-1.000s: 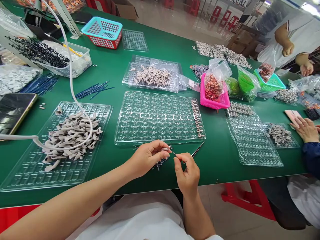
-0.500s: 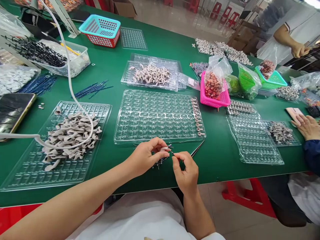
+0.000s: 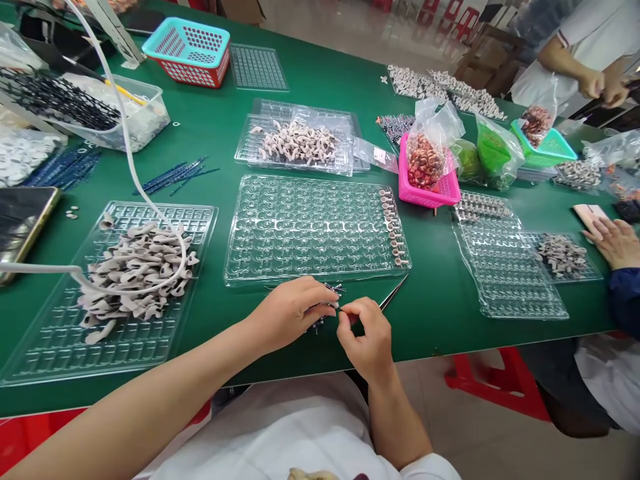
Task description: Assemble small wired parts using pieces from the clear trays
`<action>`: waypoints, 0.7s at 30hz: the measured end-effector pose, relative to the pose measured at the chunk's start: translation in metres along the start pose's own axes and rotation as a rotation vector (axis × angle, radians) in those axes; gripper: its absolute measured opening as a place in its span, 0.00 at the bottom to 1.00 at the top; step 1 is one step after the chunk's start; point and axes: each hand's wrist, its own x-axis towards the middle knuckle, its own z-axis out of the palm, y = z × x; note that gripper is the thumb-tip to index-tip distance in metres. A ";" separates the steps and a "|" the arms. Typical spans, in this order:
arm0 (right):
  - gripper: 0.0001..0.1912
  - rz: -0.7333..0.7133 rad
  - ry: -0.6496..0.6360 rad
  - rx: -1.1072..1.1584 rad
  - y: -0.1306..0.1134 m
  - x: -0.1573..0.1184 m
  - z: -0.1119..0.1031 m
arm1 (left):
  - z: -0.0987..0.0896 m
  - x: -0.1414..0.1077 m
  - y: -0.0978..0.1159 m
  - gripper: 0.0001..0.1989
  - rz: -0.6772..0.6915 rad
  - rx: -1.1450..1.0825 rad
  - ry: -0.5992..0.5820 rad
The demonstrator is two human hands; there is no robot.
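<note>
My left hand (image 3: 295,312) is closed on a small pale part, mostly hidden by its fingers, over a little pile of dark thin pieces (image 3: 334,288). Thumb and forefinger of my right hand (image 3: 367,333) pinch something small and dark against that part; the fingertips of both hands nearly meet. Tweezers (image 3: 394,292) lie just right of the hands. Beyond them sits a clear moulded tray (image 3: 310,230) with a column of small pale parts (image 3: 393,227) along its right edge. At the left, grey-beige curved shells (image 3: 137,270) are heaped on another clear tray (image 3: 55,347).
A white cable (image 3: 131,160) arches over the left tray. Farther back are a blue basket (image 3: 190,50), a tray of pale pieces (image 3: 300,143) and a pink basket (image 3: 430,195). A co-worker's hand (image 3: 615,241) rests at the right; another person stands behind.
My hands have drawn closer together, and the pale part in my left hand is now more hidden. The view has shifted slightly. The standing person's hands have moved.
</note>
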 end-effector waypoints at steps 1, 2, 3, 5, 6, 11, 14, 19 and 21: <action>0.05 -0.002 -0.005 -0.003 0.000 0.000 0.000 | 0.001 0.000 -0.001 0.06 0.024 0.009 0.006; 0.05 -0.003 -0.009 -0.005 0.000 0.000 0.001 | 0.002 0.000 -0.001 0.06 0.046 0.013 0.014; 0.05 0.000 -0.014 -0.004 0.000 0.000 0.001 | 0.002 0.000 -0.002 0.06 0.065 0.014 0.023; 0.04 0.014 -0.019 0.012 0.000 0.000 0.002 | 0.003 0.000 -0.003 0.06 0.093 0.009 0.038; 0.04 0.025 -0.019 0.026 0.000 0.000 0.002 | 0.003 -0.001 -0.003 0.05 0.100 0.005 0.047; 0.05 0.087 0.026 0.135 -0.002 -0.001 0.000 | 0.003 -0.001 0.001 0.04 0.048 -0.037 0.094; 0.07 0.085 0.044 0.192 -0.003 -0.002 -0.003 | 0.003 -0.001 0.004 0.05 0.016 -0.087 0.108; 0.08 0.036 0.071 0.225 -0.005 -0.004 -0.005 | 0.004 -0.001 0.007 0.05 0.071 -0.130 0.149; 0.09 0.015 0.079 0.225 -0.005 -0.004 -0.005 | 0.005 -0.001 0.007 0.05 0.108 -0.136 0.176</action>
